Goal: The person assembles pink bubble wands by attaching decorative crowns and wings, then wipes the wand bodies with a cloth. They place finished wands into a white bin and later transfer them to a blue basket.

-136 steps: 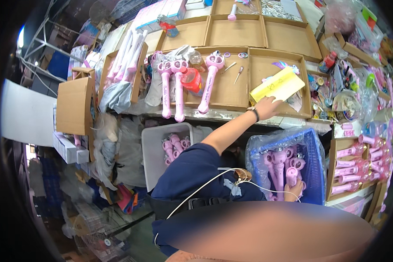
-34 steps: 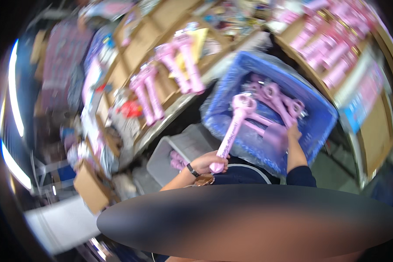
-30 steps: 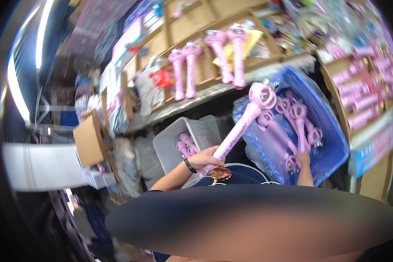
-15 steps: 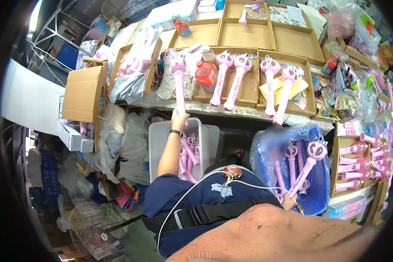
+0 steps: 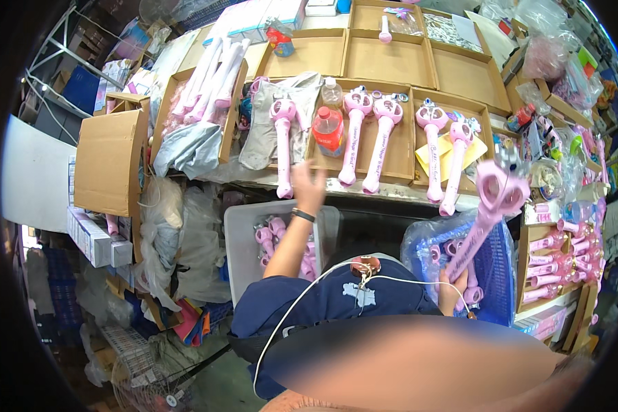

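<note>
Our right hand (image 5: 452, 288) fingers are clenched around the handle of a pink toy wand (image 5: 484, 213), which tilts up and right, its heart-shaped head above the blue basket (image 5: 505, 275) of more wands. Our left hand (image 5: 309, 187) is spread loose, holding nothing, just beside the lower end of a wand (image 5: 283, 141) lying in the cardboard tray (image 5: 364, 147). A grey bin (image 5: 244, 240) with pink parts sits below the left forearm.

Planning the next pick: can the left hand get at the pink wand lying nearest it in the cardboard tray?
Probably yes: the left hand is empty, open, beside the pink wand, with nothing between them.
</note>
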